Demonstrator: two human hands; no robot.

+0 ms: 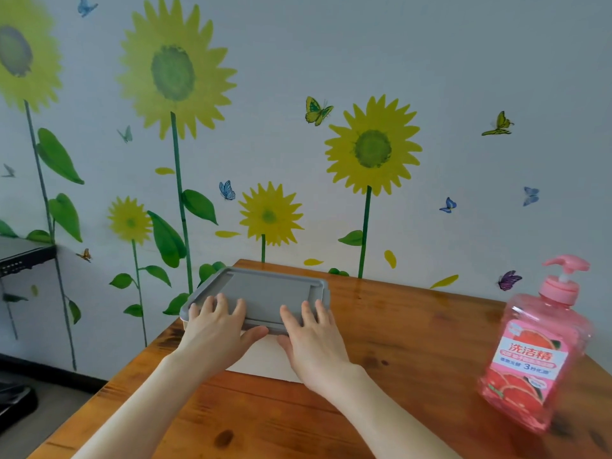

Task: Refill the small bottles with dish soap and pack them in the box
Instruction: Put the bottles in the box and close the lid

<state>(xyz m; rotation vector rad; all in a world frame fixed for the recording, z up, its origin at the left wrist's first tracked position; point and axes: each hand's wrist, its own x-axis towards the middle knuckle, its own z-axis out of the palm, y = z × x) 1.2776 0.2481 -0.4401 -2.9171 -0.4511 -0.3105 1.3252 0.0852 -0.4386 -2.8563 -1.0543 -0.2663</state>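
wall [463,61]: pale, beyond both hands. Sunflower stickers with green stems and leaves, small butterflies in blue, yellow and purple.
table [397,326]: orange-brown wood with dark knots, under both forearms. Its far edge meets the wall behind the fingertips.
shelf [23,255]: dark, well off to the left of the left hand, against the wall. Only a corner is in view.
box [265,356]: white body on the table, its front face showing between the two wrists. Contents can't be seen, as the top is covered.
lid [275,293]: grey, rectangular, raised rim. Sits on top of the box directly under both sets of fingers and blocks any look inside.
dish soap bottle [530,356]: clear pink plastic with pink liquid, standing on the table well apart to the right of the right hand.
pump [567,265]: pink, on top of the bottle, with its spout pointing left.
label: red "洗洁精" on a white band, with a blue "3" in the line below. The rest of the print is too small to read. Citrus-slice artwork underneath.
left hand [218,329]: fingers straight and spread, flat on the lid's near left edge. Thumb is stretched out along the front, just under the rim.
right hand [314,339]: mirrors it, with fingers straight on the lid's near right edge and thumb at the box front. The thumbs point toward each other, apart.
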